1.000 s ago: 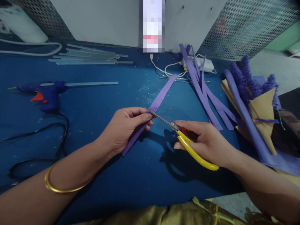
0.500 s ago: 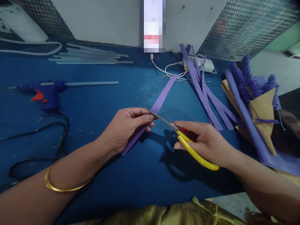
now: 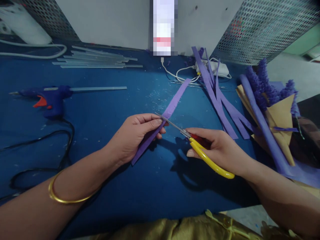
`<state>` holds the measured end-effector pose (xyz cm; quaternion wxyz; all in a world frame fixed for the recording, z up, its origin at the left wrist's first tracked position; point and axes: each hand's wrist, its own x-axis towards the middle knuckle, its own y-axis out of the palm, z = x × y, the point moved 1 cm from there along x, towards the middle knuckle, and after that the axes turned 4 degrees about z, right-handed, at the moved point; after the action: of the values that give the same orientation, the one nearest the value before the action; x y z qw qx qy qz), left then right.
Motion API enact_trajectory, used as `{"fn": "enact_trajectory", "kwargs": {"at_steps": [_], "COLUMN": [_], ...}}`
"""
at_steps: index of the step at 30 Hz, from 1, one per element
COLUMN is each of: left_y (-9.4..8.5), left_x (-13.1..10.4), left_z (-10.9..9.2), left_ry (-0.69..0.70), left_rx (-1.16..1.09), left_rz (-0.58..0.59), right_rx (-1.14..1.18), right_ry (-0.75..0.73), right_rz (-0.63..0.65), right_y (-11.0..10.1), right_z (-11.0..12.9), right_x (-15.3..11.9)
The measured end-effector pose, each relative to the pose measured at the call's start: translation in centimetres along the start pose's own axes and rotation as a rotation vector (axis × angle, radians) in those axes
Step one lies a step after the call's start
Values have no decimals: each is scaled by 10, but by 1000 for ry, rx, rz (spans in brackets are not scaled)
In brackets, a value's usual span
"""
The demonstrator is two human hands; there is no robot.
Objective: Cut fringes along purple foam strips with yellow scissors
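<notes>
My left hand [image 3: 141, 135] pinches a long purple paper strip [image 3: 176, 98] between thumb and fingers over the middle of the blue table. One end of the strip points up and away to the right; the other hangs below my palm. In my right hand [image 3: 218, 146] are scissors [image 3: 208, 163] with yellow handles, a bit of red showing behind the fingers. Their thin blades lie across the strip right by my left thumb and look nearly closed. Whether the blades cut into the paper cannot be made out.
A blue glue gun [image 3: 56, 100] with a black cord lies left, clear glue sticks [image 3: 97, 60] behind it. Purple strips [image 3: 210, 83] and a white power strip [image 3: 220, 69] are at the back right, near a wrapped purple bouquet [image 3: 280, 116]. A phone [image 3: 162, 30] leans at the back.
The scissor handles have risen slightly, and the blades have shifted a little along the strip. The strip's lower end has moved slightly up and right with my left hand.
</notes>
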<state>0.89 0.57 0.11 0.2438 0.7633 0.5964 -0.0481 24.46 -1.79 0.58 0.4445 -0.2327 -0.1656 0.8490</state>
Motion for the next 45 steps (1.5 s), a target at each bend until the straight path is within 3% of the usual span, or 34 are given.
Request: {"fn": "enact_trajectory", "kwargs": {"at_steps": [18, 45], "left_y": [-1, 0], "left_x": [1, 2], "left_z": [4, 3], "left_ry": [14, 30], "left_rx": [36, 13], "left_rz": [-79, -45], "right_rx": [-322, -237], "right_ry": [-96, -111], "right_rz": [-134, -80], "right_y": [0, -1], "right_z": [4, 9], "right_x": [2, -4]}}
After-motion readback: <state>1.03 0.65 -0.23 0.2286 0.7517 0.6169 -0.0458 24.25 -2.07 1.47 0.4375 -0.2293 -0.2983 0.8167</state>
